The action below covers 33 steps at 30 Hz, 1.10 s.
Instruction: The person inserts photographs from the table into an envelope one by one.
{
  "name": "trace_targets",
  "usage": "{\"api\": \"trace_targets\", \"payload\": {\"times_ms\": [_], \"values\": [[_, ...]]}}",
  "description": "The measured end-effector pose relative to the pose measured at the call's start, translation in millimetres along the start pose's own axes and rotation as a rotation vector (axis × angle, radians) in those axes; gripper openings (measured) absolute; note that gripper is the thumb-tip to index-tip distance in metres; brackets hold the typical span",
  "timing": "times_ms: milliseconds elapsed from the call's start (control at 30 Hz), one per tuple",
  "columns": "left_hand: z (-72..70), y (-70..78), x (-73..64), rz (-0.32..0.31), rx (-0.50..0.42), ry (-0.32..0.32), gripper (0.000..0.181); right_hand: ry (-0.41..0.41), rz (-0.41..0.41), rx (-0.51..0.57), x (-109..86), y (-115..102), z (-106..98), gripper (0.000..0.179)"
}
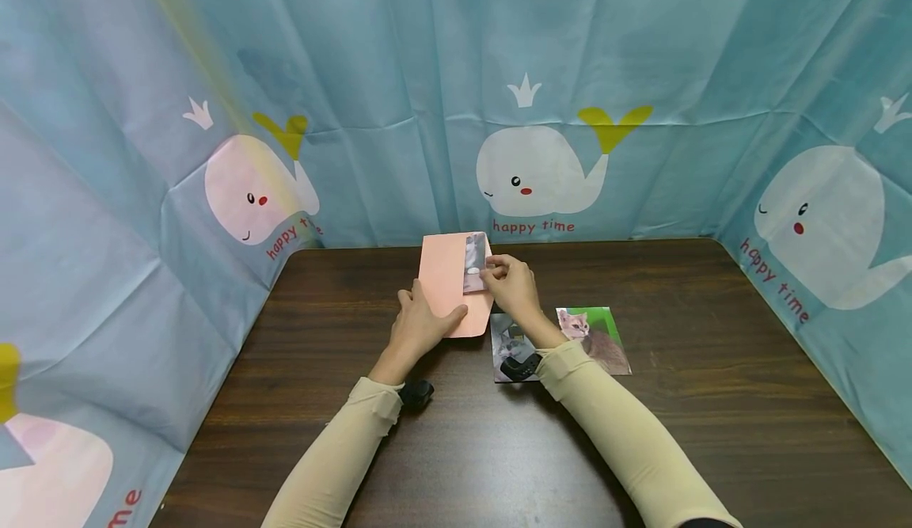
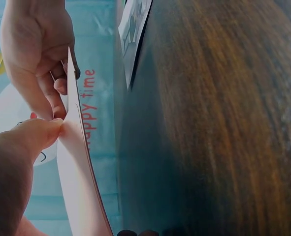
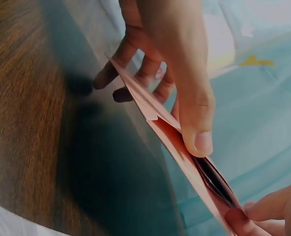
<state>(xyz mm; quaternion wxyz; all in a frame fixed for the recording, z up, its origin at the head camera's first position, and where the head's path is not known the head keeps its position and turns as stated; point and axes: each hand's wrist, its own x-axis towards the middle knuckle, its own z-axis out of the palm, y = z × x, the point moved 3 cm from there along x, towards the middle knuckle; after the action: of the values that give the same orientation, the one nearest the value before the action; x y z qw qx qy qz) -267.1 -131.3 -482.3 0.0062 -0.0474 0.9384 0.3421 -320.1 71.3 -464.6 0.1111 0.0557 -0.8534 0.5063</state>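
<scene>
My left hand [image 1: 419,324] grips a pink envelope [image 1: 440,271] at its lower left, thumb on the front and fingers behind. The envelope is held tilted up, its mouth facing right, as the right wrist view shows its parted layers. My right hand [image 1: 516,286] pinches the right edge of a small greyish photo [image 1: 473,267] at that mouth. In the right wrist view the dark edge of the photo [image 3: 215,179] lies between the envelope's layers, beside the left thumb. The photo's left part is hidden inside the envelope.
On the dark wooden table [image 1: 456,441], below my right wrist, lie a grey photo [image 1: 507,342] and a photo of a cat on green [image 1: 604,346]. The right forearm partly covers both. A blue whale-print curtain [image 1: 399,172] hangs behind the table's far edge.
</scene>
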Motion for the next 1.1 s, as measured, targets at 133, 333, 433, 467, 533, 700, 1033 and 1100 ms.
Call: {"api": "trace_targets", "payload": {"times_ms": [133,333,433,467,533,700,1033,1100], "values": [[-0.7,0.1,-0.4,0.001,0.008,0.005,0.126,-0.009,0.004,-0.042,0.1,-1.3,3.6,0.032],[-2.5,2.6,-1.9,0.007,0.01,0.01,0.126,0.006,-0.017,-0.115,2.0,-5.0,9.4,0.03],[-2.7,3.8,-1.8,0.012,0.011,0.013,0.125,0.011,-0.027,-0.135,1.8,-8.1,11.7,0.029],[-2.6,4.0,-1.9,0.013,0.012,0.013,0.125,0.012,-0.03,-0.14,1.5,-9.1,12.6,0.028],[-2.0,3.3,-1.4,0.015,0.014,0.016,0.125,0.014,-0.036,-0.152,1.1,-10.7,14.4,0.028],[-1.1,1.8,-0.8,0.017,0.014,0.019,0.125,0.024,-0.048,-0.189,0.5,-12.8,19.3,0.029],[-2.3,2.6,-1.0,0.016,0.011,0.024,0.125,0.022,-0.072,-0.211,-0.4,-14.5,24.7,0.028],[-2.3,2.9,-1.1,0.015,0.012,0.022,0.125,0.023,-0.077,-0.208,-0.8,-14.3,23.8,0.028]]}}
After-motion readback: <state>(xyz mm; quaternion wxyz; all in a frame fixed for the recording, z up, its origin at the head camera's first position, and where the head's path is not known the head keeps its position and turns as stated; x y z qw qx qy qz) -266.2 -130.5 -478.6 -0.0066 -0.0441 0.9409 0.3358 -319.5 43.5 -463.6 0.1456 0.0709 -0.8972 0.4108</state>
